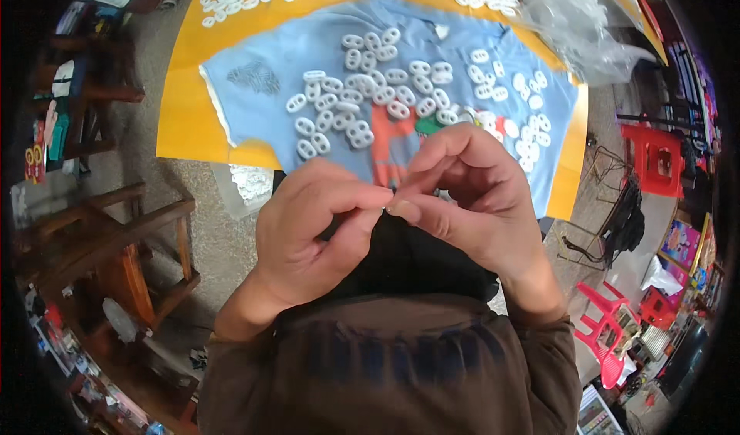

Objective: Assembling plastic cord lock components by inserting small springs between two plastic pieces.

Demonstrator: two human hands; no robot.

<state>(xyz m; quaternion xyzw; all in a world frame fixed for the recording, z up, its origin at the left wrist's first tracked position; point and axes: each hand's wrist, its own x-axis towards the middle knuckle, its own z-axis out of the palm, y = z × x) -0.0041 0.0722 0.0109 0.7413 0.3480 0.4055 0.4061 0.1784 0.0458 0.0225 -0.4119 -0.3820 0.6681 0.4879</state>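
left hand and right hand raised close together above lap, fingertips pinched together at meeting point; tiny item between them too small to be made out. white plastic oval pieces scattered on blue cloth, spread over yellow sheet beyond hands. clear plastic bag seen far right, red stool beside.

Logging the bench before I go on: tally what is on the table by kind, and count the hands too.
Hands: 2, left hand and right hand
Blue cloth: 1
Clear plastic bag: 1
Dark heap of small bits: 1
White oval pieces: too many to count exactly
Total: 5, besides the white pieces
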